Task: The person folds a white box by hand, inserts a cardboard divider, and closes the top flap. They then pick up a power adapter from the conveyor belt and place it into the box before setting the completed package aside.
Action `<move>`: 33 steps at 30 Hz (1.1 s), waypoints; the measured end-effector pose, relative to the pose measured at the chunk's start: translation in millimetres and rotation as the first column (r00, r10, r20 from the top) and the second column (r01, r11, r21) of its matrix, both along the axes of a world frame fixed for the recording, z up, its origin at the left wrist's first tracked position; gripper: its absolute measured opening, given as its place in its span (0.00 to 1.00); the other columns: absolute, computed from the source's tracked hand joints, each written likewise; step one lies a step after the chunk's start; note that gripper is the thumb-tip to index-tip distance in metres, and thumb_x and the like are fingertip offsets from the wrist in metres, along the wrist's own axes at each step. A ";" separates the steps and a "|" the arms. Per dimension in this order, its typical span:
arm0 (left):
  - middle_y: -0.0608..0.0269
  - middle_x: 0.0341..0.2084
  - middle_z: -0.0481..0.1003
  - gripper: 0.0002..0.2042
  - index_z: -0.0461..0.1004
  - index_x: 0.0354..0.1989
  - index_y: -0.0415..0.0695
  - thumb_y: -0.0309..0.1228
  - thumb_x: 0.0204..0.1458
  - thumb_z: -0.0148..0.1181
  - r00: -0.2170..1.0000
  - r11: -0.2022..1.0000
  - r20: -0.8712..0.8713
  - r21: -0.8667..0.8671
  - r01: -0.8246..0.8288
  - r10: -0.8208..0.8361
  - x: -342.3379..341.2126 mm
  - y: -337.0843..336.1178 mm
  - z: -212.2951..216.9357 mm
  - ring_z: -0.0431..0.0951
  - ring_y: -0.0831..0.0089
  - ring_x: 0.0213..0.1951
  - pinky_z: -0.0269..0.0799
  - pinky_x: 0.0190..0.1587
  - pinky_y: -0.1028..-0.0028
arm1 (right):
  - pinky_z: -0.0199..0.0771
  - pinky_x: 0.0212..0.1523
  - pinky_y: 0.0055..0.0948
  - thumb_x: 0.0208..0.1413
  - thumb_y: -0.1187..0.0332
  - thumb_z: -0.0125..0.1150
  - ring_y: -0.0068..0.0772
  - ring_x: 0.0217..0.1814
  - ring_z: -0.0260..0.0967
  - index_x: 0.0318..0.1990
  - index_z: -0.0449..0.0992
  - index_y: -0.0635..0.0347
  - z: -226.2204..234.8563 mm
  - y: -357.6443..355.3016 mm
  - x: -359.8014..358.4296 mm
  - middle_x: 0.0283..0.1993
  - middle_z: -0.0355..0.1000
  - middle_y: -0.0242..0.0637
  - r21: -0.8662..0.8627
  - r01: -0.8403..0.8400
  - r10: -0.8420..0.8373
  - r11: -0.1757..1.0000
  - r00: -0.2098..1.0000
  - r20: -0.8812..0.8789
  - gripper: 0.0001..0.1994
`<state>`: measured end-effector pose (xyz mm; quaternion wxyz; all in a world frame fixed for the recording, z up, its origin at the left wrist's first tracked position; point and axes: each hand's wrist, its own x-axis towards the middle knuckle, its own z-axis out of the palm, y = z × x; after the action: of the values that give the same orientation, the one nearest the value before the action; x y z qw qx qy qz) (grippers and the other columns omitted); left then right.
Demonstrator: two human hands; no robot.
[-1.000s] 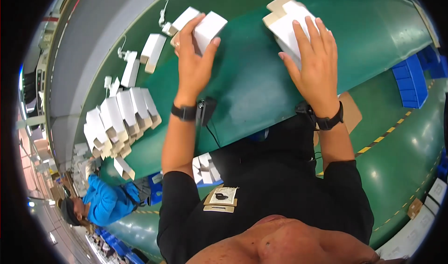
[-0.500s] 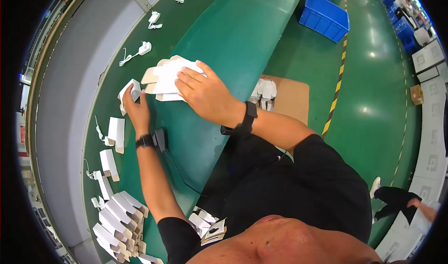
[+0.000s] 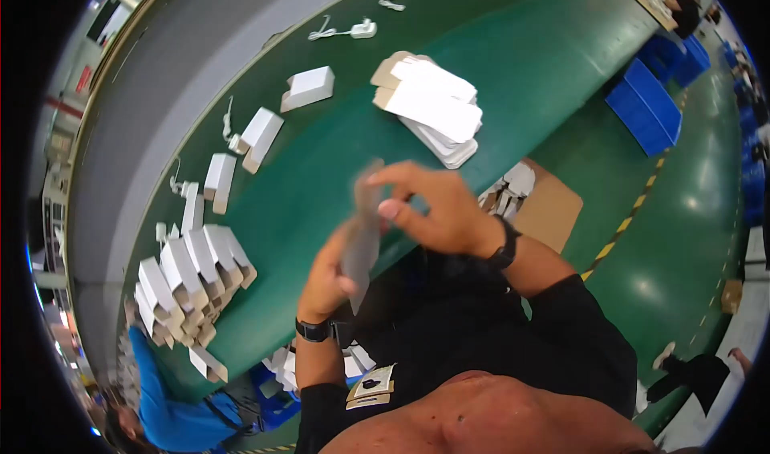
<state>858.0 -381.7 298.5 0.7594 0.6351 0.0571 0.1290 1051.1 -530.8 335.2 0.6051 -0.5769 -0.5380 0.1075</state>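
Note:
Up in front of my body I hold a flattened white carton (image 3: 362,241), nearly edge-on and blurred. My left hand (image 3: 323,279) is closed round its lower part, thumb on the near side. At its upper end my right hand (image 3: 437,212) grips it with forefinger and thumb. Beyond the hands, a stack of flat white cartons (image 3: 437,105) lies on the green table (image 3: 321,189). To its left stands a formed white box (image 3: 310,87) with one end open.
White boxes, including one box (image 3: 261,137), alternate with corded power adapters (image 3: 362,29) along the far edge. Many formed boxes (image 3: 183,269) cluster at left, near a co-worker in blue (image 3: 172,398). On the right floor are a cardboard sheet (image 3: 553,205) and a blue crate (image 3: 646,107).
My left hand has left the formed box, and my right hand has come off the stack. Both now hold a flat carton closer to my body. The view has turned left.

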 end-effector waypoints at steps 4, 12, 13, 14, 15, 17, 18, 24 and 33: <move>0.50 0.67 0.63 0.57 0.49 0.74 0.39 0.56 0.41 0.75 0.995 0.994 -0.054 -0.079 0.077 -0.082 -16.9 -24.2 9.2 0.63 0.59 0.68 0.57 0.68 0.61 | 0.64 0.24 0.28 0.58 0.62 0.68 0.29 0.19 0.70 0.49 0.74 0.55 48.0 -13.9 14.4 0.21 0.73 0.33 -0.528 -0.248 0.278 0.812 0.960 -0.023 0.15; 0.51 0.67 0.62 0.54 0.45 0.75 0.42 0.41 0.44 0.77 0.987 0.982 -0.042 -0.110 0.151 -0.156 -15.9 -40.1 14.8 0.63 0.60 0.69 0.54 0.71 0.61 | 0.61 0.21 0.26 0.54 0.62 0.72 0.27 0.16 0.67 0.45 0.72 0.55 51.6 -16.2 29.7 0.16 0.71 0.30 -0.583 -0.395 0.438 0.710 0.896 -0.073 0.17; 0.51 0.67 0.62 0.55 0.43 0.76 0.42 0.40 0.45 0.77 0.971 0.970 -0.063 -0.091 0.226 -0.232 -16.6 -38.3 11.8 0.63 0.60 0.68 0.54 0.71 0.61 | 0.61 0.21 0.26 0.54 0.62 0.72 0.27 0.16 0.67 0.45 0.72 0.55 49.0 -16.9 31.7 0.16 0.71 0.30 -0.585 -0.409 0.450 0.700 0.889 -0.084 0.17; 0.51 0.67 0.62 0.55 0.43 0.76 0.42 0.40 0.45 0.77 0.973 0.972 -0.071 -0.097 0.212 -0.219 -17.2 -36.3 8.4 0.63 0.60 0.68 0.54 0.71 0.61 | 0.62 0.21 0.26 0.53 0.62 0.73 0.27 0.16 0.68 0.45 0.73 0.55 44.6 -16.3 33.8 0.16 0.71 0.30 -0.607 -0.426 0.483 0.671 0.872 -0.077 0.17; 0.51 0.67 0.62 0.55 0.42 0.76 0.43 0.39 0.45 0.77 0.971 0.974 -0.080 -0.022 0.226 -0.227 -17.9 -34.6 4.5 0.63 0.60 0.68 0.54 0.71 0.61 | 0.63 0.22 0.25 0.53 0.62 0.73 0.27 0.17 0.68 0.45 0.74 0.56 40.0 -15.8 35.4 0.16 0.71 0.30 -0.627 -0.442 0.517 0.641 0.853 -0.072 0.17; 0.50 0.66 0.63 0.55 0.40 0.76 0.45 0.39 0.46 0.76 0.963 0.957 -0.100 0.128 0.261 -0.250 -14.9 -30.2 -1.1 0.63 0.60 0.68 0.55 0.70 0.61 | 0.64 0.22 0.25 0.53 0.62 0.73 0.27 0.17 0.68 0.46 0.74 0.56 35.2 -15.7 37.3 0.17 0.71 0.31 -0.647 -0.464 0.554 0.604 0.829 -0.077 0.17; 0.50 0.66 0.63 0.55 0.40 0.76 0.45 0.39 0.46 0.76 0.965 0.960 -0.107 0.121 0.252 -0.240 -12.6 -27.5 -1.1 0.63 0.60 0.68 0.55 0.70 0.61 | 0.66 0.24 0.24 0.53 0.63 0.73 0.26 0.18 0.69 0.46 0.75 0.56 36.2 -15.5 36.6 0.17 0.72 0.31 -0.643 -0.456 0.556 0.615 0.829 -0.056 0.17; 0.51 0.65 0.65 0.47 0.40 0.77 0.46 0.36 0.54 0.67 0.994 0.972 -0.002 -0.212 -0.103 0.105 -1.6 -38.3 14.1 0.65 0.61 0.66 0.56 0.69 0.64 | 0.71 0.34 0.23 0.53 0.66 0.72 0.22 0.27 0.72 0.54 0.76 0.58 27.3 -19.1 31.1 0.25 0.75 0.30 -0.479 -0.449 0.417 0.754 0.891 -0.179 0.21; 0.51 0.64 0.61 0.33 0.50 0.72 0.44 0.34 0.61 0.57 0.922 0.931 0.162 0.037 -0.362 0.352 17.1 -30.9 -2.9 0.65 0.64 0.63 0.60 0.65 0.64 | 0.74 0.55 0.32 0.53 0.65 0.72 0.30 0.55 0.69 0.60 0.74 0.55 -14.1 -5.5 8.6 0.57 0.68 0.41 -0.026 -0.140 0.139 0.990 0.990 -0.033 0.26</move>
<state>875.1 -412.6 295.6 0.7040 0.6269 0.1094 0.3153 1059.7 -536.3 321.1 0.5961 -0.5447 -0.5660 0.1663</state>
